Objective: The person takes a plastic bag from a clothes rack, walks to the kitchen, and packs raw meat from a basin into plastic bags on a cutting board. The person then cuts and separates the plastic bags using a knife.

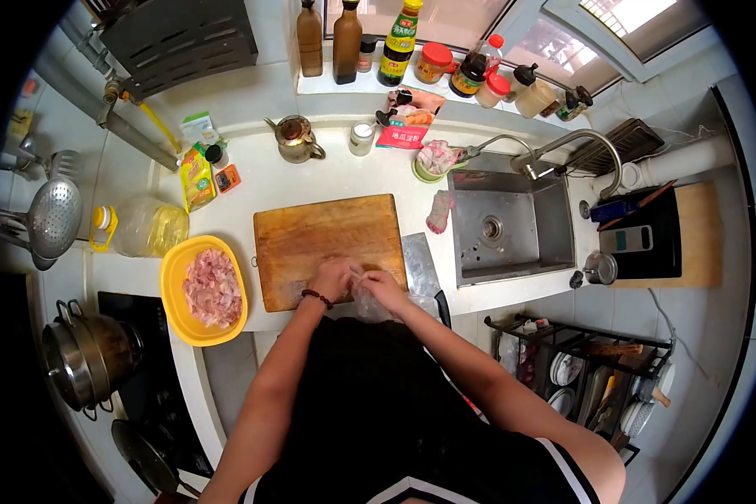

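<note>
Near the front edge of the wooden cutting board [328, 227], my left hand [334, 279], with a beaded bracelet at the wrist, pinches a thin clear plastic piece [370, 307]. My right hand [384, 291] grips the same plastic close beside it. The piece hangs toward my body; whether it is a bag or a glove I cannot tell. To the left of the board stands a yellow basin [171, 290] of cut raw meat [212, 288]. A cleaver [420, 262] with a black handle lies along the board's right side.
A steel sink [512, 235] with a faucet is on the right. Behind the board stand a small teapot [296, 139], a white-filled jar [362, 139] and a pink starch packet [408, 118]. An oil jug [155, 228] is at left; several bottles line the windowsill.
</note>
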`<state>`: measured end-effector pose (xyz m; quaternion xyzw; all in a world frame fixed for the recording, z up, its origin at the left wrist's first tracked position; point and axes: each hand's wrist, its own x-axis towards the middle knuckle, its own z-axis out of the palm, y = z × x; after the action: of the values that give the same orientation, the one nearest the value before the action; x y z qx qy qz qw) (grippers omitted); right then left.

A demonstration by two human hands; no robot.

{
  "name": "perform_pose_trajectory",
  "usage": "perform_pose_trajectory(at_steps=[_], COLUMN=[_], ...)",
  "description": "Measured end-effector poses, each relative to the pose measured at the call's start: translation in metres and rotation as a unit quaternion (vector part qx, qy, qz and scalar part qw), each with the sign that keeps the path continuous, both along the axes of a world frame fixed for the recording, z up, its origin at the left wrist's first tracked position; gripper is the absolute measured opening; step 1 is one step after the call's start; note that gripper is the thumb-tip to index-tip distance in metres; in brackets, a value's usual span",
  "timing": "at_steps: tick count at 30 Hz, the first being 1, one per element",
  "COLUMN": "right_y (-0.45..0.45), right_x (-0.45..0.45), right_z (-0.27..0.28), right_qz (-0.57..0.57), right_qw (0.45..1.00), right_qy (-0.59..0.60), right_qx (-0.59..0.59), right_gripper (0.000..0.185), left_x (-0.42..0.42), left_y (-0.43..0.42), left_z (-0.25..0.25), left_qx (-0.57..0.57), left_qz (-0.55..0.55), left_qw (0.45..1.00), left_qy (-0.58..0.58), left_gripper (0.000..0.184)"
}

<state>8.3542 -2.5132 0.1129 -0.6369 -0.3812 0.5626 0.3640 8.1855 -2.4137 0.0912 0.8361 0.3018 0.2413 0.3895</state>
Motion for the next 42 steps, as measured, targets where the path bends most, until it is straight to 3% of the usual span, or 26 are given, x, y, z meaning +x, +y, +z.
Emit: perform_pose_trajectory(at_steps=[3, 6, 9, 11, 14, 17, 22, 25, 27, 28, 30, 32, 35, 39, 42], right_y=[0.002, 0.007, 0.012, 0.016, 0.021, 0.024, 0.022, 0.020, 0.018, 0.015, 0.007, -0.001, -0.004, -0.005, -0.014], right_x=[0.006, 0.004, 0.010, 0.009, 0.002, -0.002, -0.008, -0.018, -0.025, -0.023, -0.020, -0.022, -0.018, -0.019, -0.013], right_z=[-0.001, -0.001, 0.009, 0.015, 0.016, 0.013, 0.010, 0.003, 0.000, -0.002, -0.006, -0.010, -0.016, -0.006, -0.001], right_qz=[-0.105, -0.161, -0.172, -0.164, -0.165, -0.174, -0.207, -0.225, -0.190, -0.190, -0.072, -0.045, -0.007, 0.021, -0.024], right_qw=[0.985, 0.964, 0.934, 0.937, 0.933, 0.916, 0.890, 0.896, 0.944, 0.944, 0.987, 0.994, 0.998, 0.989, 0.991], right_qy=[0.134, 0.211, 0.302, 0.295, 0.311, 0.355, 0.399, 0.379, 0.271, 0.270, 0.136, 0.088, 0.010, -0.109, -0.085], right_qx=[-0.040, -0.030, -0.085, -0.083, -0.076, -0.066, -0.072, -0.053, 0.001, 0.001, 0.038, 0.053, 0.064, 0.097, 0.102], right_gripper=[0.016, 0.016, 0.017, 0.017, 0.017, 0.017, 0.018, 0.020, 0.024, 0.024, 0.029, 0.029, 0.030, 0.033, 0.039], left_x=[-0.010, -0.006, -0.006, -0.007, -0.006, -0.003, 0.002, 0.004, 0.005, 0.004, -0.002, -0.010, -0.007, -0.005, -0.019], left_y=[-0.004, -0.006, -0.010, -0.019, -0.020, -0.019, -0.017, -0.017, -0.016, -0.016, -0.016, -0.012, -0.015, -0.010, -0.009], left_z=[0.017, 0.025, 0.017, -0.005, -0.003, -0.013, 0.020, 0.009, -0.003, -0.007, -0.018, -0.031, -0.032, -0.040, -0.051], left_qx=[-0.051, -0.020, 0.003, -0.276, -0.319, -0.342, -0.282, -0.225, -0.189, -0.205, -0.221, -0.092, -0.038, -0.050, -0.039], left_qz=[0.020, 0.068, -0.009, 0.053, 0.059, 0.089, 0.131, 0.186, 0.209, 0.225, 0.241, 0.212, 0.227, 0.238, 0.214], left_qw=[0.992, 0.997, 0.998, 0.958, 0.944, 0.929, 0.946, 0.955, 0.959, 0.951, 0.944, 0.972, 0.973, 0.970, 0.973], left_qy=[0.115, 0.016, -0.055, -0.062, -0.057, -0.112, -0.094, -0.054, -0.041, -0.046, -0.049, 0.036, -0.007, 0.007, 0.078], left_gripper=[0.010, 0.013, 0.012, 0.004, 0.011, 0.017, 0.021, 0.026, 0.028, 0.028, 0.028, 0.029, 0.031, 0.035, 0.032])
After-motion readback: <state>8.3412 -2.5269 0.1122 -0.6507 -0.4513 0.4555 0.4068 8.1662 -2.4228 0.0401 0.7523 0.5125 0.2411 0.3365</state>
